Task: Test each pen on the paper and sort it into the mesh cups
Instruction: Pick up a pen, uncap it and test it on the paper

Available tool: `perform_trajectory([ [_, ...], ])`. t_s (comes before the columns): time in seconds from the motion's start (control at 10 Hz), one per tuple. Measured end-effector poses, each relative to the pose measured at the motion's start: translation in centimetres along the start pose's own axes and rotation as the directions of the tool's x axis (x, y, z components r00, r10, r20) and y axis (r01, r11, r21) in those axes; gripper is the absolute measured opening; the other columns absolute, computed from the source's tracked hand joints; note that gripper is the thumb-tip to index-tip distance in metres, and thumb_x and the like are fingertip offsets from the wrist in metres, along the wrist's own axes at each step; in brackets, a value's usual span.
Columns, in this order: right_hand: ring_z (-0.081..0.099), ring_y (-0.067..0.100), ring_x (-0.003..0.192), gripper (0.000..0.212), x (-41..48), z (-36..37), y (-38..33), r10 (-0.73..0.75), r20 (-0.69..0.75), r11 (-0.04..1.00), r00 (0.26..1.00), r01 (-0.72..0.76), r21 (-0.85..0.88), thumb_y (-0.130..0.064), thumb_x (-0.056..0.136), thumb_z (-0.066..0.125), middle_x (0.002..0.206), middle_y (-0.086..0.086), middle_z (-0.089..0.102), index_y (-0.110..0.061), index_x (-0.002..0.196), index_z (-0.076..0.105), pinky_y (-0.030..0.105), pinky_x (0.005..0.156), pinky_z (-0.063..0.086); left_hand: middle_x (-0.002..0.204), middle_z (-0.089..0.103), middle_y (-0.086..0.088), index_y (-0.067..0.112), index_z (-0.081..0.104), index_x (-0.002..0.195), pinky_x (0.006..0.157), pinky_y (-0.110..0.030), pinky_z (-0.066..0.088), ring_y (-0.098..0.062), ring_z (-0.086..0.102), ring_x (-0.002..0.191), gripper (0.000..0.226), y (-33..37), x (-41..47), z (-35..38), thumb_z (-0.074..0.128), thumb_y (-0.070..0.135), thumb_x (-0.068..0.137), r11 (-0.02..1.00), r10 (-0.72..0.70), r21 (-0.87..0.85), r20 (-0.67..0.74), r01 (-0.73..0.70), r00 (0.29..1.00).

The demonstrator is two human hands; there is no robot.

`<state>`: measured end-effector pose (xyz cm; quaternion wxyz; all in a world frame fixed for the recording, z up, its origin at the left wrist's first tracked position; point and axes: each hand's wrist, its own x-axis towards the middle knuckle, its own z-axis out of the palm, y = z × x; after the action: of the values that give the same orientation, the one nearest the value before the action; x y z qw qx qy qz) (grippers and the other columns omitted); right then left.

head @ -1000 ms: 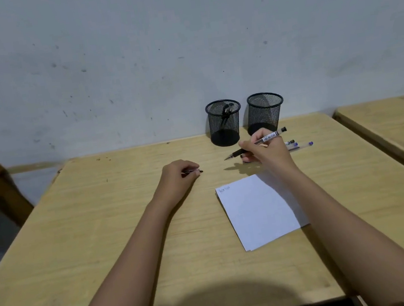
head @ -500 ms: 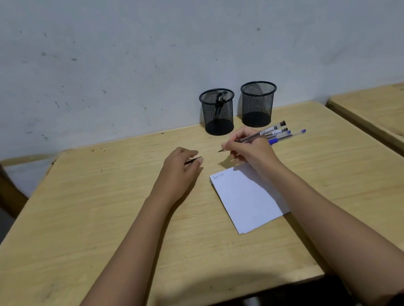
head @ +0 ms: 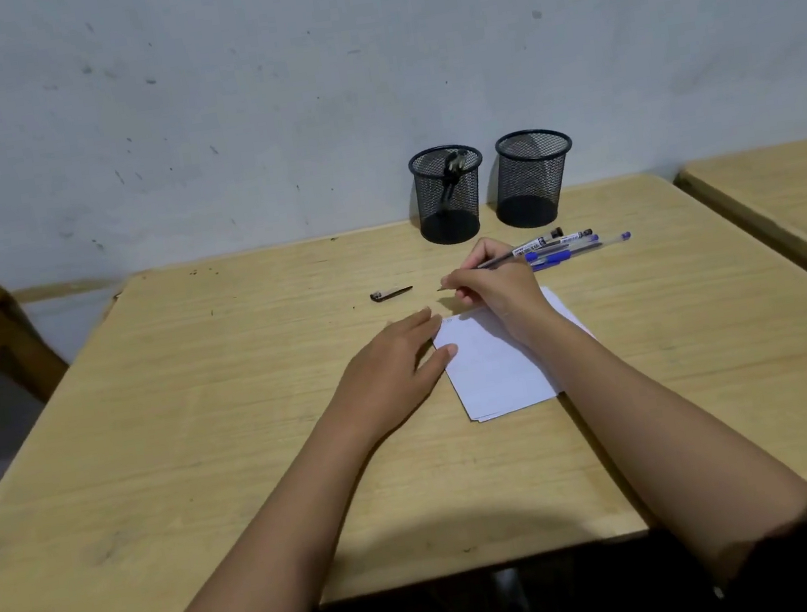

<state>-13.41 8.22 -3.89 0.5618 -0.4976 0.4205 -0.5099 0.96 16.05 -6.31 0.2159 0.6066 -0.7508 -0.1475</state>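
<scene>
The right hand (head: 489, 288) grips an uncapped pen (head: 498, 259) in a writing hold, its tip pointing left and hanging just above the bare desk beyond the top left corner of the sheet of paper (head: 498, 365), evidently so that it can drop onto the sheet for a test stroke. The left hand (head: 401, 358) lies open and flat, holding nothing, fingertips at the sheet's left edge, apparently to pin it against sliding. The pen cap (head: 391, 293) lies apart on the wooden desk (head: 198, 412), left of the pen tip, clear of the writing area. The untested pens (head: 574, 246) lie bunched just beside the right hand, within easy reach. The left mesh cup (head: 448, 195) holds one dark pen; the right mesh cup (head: 535, 178) appears empty. Both stand against the wall (head: 257, 93), behind the work, well apart from the paper
</scene>
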Motion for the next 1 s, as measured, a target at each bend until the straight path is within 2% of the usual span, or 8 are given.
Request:
perform_trajectory([
  [0.1, 0.055, 0.009, 0.04, 0.024, 0.0, -0.1, 0.2, -0.017, 0.007, 1.0, 1.0, 0.017, -0.023, 0.009, 0.075, 0.068, 0.06, 0.015, 0.054, -0.006, 0.074, 0.049, 0.018, 0.046, 0.049, 0.156, 0.023, 0.007, 0.023, 0.031, 0.145, 0.116, -0.03, 0.018, -0.009, 0.015, 0.145, 0.052, 0.1, 0.0, 0.1, 0.036, 0.044, 0.098, 0.999, 0.003, 0.051, 0.037, -0.005, 0.999],
  [0.2, 0.054, 0.009, 0.041, 0.027, -0.1, -0.1, 0.4, -0.049, 0.008, 0.995, 0.999, 0.049, -0.085, 0.008, 0.073, 0.07, 0.059, 0.014, 0.052, -0.007, 0.072, 0.047, 0.019, 0.045, 0.049, 0.159, 0.001, 0.003, 0.02, 0.007, 0.15, 0.119, -0.031, -0.001, -0.01, -0.004, 0.146, 0.059, -0.1, 0.0, 0.4, 0.023, 0.045, 0.099, 0.985, 0.004, 0.169, 0.171, -0.033, 0.985],
  [0.3, 0.048, 0.009, 0.038, 0.034, 0.0, 0.0, 0.6, -0.072, -0.037, 0.99, 0.997, 0.067, -0.127, 0.011, 0.07, 0.067, 0.052, 0.009, 0.045, -0.01, 0.06, 0.042, 0.019, 0.041, 0.043, 0.159, -0.006, 0.005, 0.023, 0.0, 0.15, 0.118, -0.031, -0.005, -0.009, -0.01, 0.145, 0.06, -0.2, -0.1, 0.5, 0.019, 0.047, 0.099, 0.977, -0.019, 0.21, 0.205, -0.025, 0.979],
  [0.4, 0.036, 0.006, 0.033, 0.038, 0.1, 0.3, 0.6, -0.049, -0.067, 0.99, 0.997, 0.04, -0.134, 0.016, 0.065, 0.06, 0.049, 0.009, 0.035, -0.01, 0.054, 0.035, 0.016, 0.036, 0.035, 0.159, -0.008, 0.006, 0.023, -0.002, 0.15, 0.118, -0.031, -0.006, -0.01, -0.011, 0.145, 0.059, -0.1, 0.0, 0.4, 0.018, 0.047, 0.099, 0.976, -0.027, 0.219, 0.219, -0.022, 0.975],
  [0.6, 0.03, 0.006, 0.035, 0.038, 0.1, 0.5, 0.8, -0.087, -0.07, 0.976, 0.994, 0.07, -0.208, 0.019, 0.061, 0.056, 0.052, 0.008, 0.029, -0.01, 0.053, 0.033, 0.015, 0.037, 0.032, 0.159, -0.006, 0.007, 0.024, -0.001, 0.15, 0.119, -0.031, -0.005, -0.009, -0.01, 0.145, 0.06, -0.2, 0.0, 0.6, 0.019, 0.047, 0.098, 0.975, -0.033, 0.223, 0.199, -0.012, 0.979],
  [1.0, 0.031, 0.014, 0.048, 0.036, 0.9, 0.6, 1.5, -0.088, -0.05, 0.939, 0.995, 0.067, -0.338, 0.01, 0.06, 0.06, 0.054, 0.007, 0.028, -0.012, 0.052, 0.032, 0.018, 0.041, 0.03, 0.159, -0.008, 0.007, 0.024, -0.003, 0.149, 0.119, -0.031, -0.006, -0.009, -0.011, 0.145, 0.059, 0.0, 0.1, 0.7, 0.017, 0.046, 0.099, 0.972, -0.045, 0.234, 0.199, -0.003, 0.979],
])
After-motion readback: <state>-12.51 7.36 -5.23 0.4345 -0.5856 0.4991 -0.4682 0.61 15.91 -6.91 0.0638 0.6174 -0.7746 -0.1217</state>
